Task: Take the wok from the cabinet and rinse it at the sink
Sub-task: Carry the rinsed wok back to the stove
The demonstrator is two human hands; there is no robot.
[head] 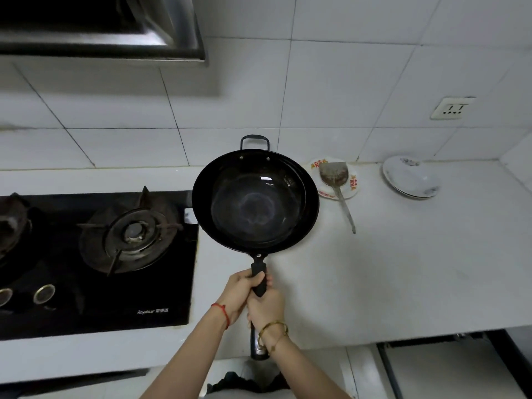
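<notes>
You've got the wok [255,197] w/ both hands: left hand [240,292] & right hand [266,308] closed round its handle; bowl points far; sink not in view.

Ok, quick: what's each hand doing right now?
Left hand: closed around the wok handle, nearer the pan.
Right hand: closed on the same handle, just behind the left.

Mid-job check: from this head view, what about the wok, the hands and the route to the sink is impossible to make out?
- Sink: not in the head view at all; it lies beyond the frame edges.
- Wok underside: faces away from the camera.
- Handle middle: covered by the left hand and right hand.
- Left burner: cut off by the left edge.
- Cabinet interior: hidden under the counter.
- Wall socket: switch state too small to tell.
</notes>
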